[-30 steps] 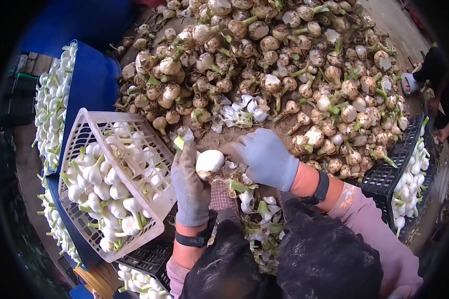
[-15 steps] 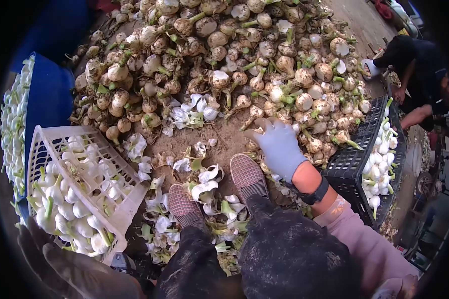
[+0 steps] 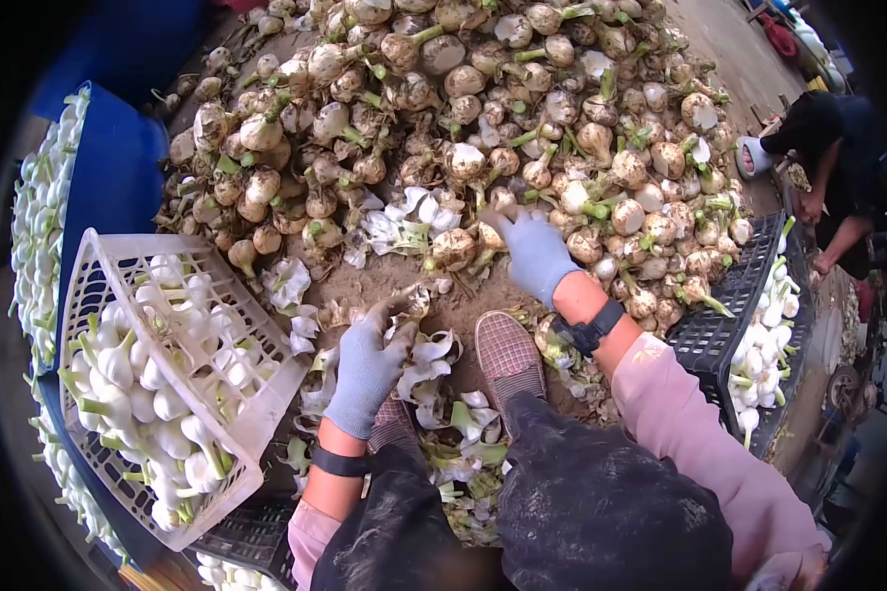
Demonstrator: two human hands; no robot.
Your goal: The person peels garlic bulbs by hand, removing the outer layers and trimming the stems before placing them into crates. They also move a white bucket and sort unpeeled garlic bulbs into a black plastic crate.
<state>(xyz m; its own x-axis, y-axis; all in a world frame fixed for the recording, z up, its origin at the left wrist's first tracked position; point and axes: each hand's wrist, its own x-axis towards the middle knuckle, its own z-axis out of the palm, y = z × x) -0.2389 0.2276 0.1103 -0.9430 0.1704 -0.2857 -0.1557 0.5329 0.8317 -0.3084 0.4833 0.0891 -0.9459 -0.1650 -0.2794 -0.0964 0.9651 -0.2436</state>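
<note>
My left hand [image 3: 370, 360], in a light grey-blue glove with soiled fingertips, is over the strewn garlic skins [image 3: 429, 369]. Its fingers are apart and nothing shows between them. My right hand [image 3: 537, 258], gloved alike, reaches to the near edge of a heap of soil-covered garlic bulbs [image 3: 443, 54]. Its fingers are curled on a dirty garlic bulb [image 3: 491, 237] with a short stem. Just left of that, another brown bulb [image 3: 453, 249] lies on the soil. White peeled scraps [image 3: 404, 222] lie behind it.
A tilted white crate [image 3: 192, 414] of cleaned garlic stands at left, beside a blue container [image 3: 118, 187] with more bulbs. A black crate [image 3: 715, 330] of white garlic is at right. Another person [image 3: 838, 167] works at far right. My shoes [image 3: 508, 355] stand among the skins.
My left hand has moved from the white crate's near edge to above the skins. My right hand has closed on a bulb. A bulb now lies on formerly bare soil. The view shifted slightly.
</note>
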